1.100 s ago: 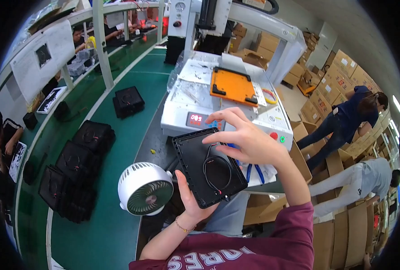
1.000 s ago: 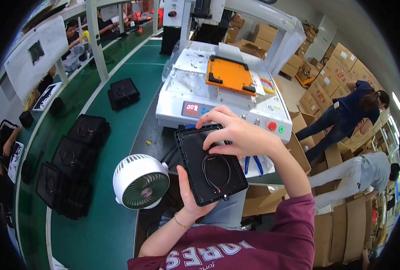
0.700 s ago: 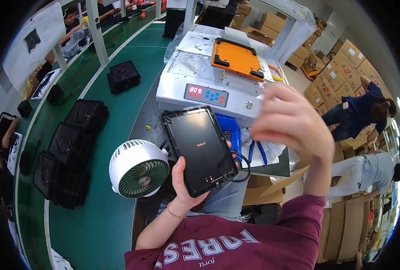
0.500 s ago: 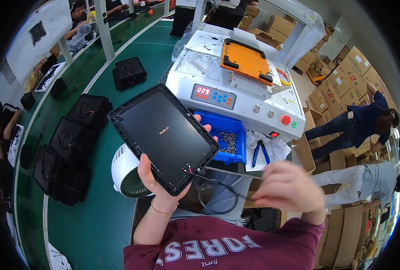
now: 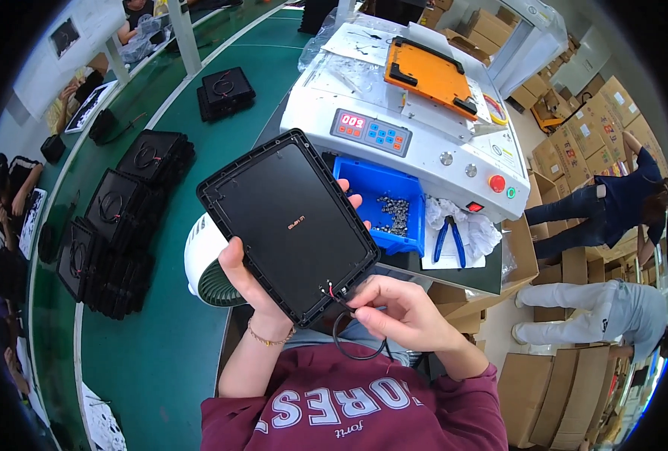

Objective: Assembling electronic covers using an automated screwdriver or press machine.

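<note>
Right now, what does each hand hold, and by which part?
The left hand holds the black housing across its long edges, thumb on one, fingers at the other; the right hand pinches the black cable near the housing.

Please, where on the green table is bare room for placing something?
The green table is bare between the black case stacks and the white fan, continuing nearer the person. Another bare strip lies between the upper black cases and the white machine. It is crowded at the machine's front: blue bin, pliers, crumpled white material.
</note>
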`<move>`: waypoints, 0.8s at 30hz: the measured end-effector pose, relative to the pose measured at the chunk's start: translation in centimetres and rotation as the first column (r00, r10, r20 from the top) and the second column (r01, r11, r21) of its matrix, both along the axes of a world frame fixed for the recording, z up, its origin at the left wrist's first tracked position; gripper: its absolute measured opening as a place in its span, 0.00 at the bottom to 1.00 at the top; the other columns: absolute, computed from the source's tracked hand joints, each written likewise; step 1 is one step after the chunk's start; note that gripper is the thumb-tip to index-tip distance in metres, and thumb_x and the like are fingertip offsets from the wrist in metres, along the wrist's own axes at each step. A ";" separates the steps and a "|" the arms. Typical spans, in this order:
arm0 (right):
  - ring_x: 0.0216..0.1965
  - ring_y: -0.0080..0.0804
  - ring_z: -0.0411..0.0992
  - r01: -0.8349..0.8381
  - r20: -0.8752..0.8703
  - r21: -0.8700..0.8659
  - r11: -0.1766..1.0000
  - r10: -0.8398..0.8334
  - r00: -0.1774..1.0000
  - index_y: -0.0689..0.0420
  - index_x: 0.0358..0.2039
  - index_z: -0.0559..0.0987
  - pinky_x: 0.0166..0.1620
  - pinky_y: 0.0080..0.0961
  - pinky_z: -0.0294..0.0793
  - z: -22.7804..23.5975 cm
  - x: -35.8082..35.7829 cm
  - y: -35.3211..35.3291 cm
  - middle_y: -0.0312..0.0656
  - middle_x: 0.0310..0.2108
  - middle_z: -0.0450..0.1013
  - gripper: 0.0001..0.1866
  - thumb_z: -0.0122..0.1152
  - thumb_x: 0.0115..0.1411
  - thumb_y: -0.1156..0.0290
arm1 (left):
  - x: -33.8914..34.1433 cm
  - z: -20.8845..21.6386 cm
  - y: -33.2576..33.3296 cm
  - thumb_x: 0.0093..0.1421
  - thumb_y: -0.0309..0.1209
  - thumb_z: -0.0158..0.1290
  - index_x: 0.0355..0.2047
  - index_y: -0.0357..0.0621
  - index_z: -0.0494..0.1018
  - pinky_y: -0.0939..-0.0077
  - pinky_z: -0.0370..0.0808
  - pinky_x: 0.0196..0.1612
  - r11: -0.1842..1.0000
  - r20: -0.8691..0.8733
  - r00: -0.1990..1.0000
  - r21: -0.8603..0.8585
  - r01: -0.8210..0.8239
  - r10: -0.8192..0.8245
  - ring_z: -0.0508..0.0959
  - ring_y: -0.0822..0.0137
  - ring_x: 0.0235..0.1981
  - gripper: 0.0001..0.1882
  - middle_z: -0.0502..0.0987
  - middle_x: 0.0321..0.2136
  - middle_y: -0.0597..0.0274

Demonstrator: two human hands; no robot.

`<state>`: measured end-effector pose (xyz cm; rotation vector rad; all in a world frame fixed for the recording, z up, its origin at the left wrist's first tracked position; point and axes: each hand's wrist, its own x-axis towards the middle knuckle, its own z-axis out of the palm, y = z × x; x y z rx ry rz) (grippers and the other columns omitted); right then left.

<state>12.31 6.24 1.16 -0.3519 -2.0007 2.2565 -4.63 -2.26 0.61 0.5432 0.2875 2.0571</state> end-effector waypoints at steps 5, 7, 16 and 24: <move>0.33 0.15 0.69 0.209 -0.206 -0.106 0.972 -0.227 0.952 0.64 0.37 0.74 0.36 0.14 0.70 -2.2 -0.9 -1.5 0.35 0.33 0.72 0.05 0.58 0.60 0.79 | 0.8 -0.6 -0.1 0.50 0.58 0.43 0.66 0.41 0.44 0.49 0.64 0.59 0.996 0.005 0.996 0.003 -0.091 0.091 0.59 0.41 0.62 0.50 0.54 0.61 0.37; 0.30 0.15 0.70 0.205 -0.173 0.039 0.978 -0.196 0.965 0.64 0.35 0.75 0.34 0.14 0.70 -2.6 -0.8 -1.5 0.35 0.31 0.72 0.04 0.59 0.59 0.79 | 0.8 -0.9 -0.2 0.49 0.56 0.43 0.66 0.41 0.44 0.49 0.64 0.59 0.994 0.028 0.993 0.008 -0.111 0.111 0.59 0.41 0.62 0.50 0.54 0.61 0.37; 0.26 0.13 0.69 0.347 -0.250 0.112 0.931 -0.312 0.917 0.64 0.28 0.77 0.28 0.11 0.67 -4.6 -1.4 -2.0 0.33 0.26 0.74 0.03 0.61 0.57 0.79 | 0.9 -1.1 -0.2 0.48 0.56 0.43 0.66 0.40 0.44 0.50 0.64 0.58 0.982 -0.028 0.981 -0.002 -0.190 0.190 0.59 0.42 0.62 0.50 0.53 0.62 0.38; 0.21 0.14 0.69 0.361 -0.101 -0.124 0.924 -0.374 0.922 0.64 0.27 0.78 0.25 0.11 0.67 -5.0 -1.5 -1.9 0.35 0.23 0.74 0.04 0.62 0.58 0.77 | 1.5 -2.0 -0.4 0.45 0.53 0.46 0.66 0.38 0.45 0.53 0.62 0.61 0.982 0.019 0.982 -0.024 -0.188 0.189 0.59 0.47 0.62 0.51 0.54 0.62 0.41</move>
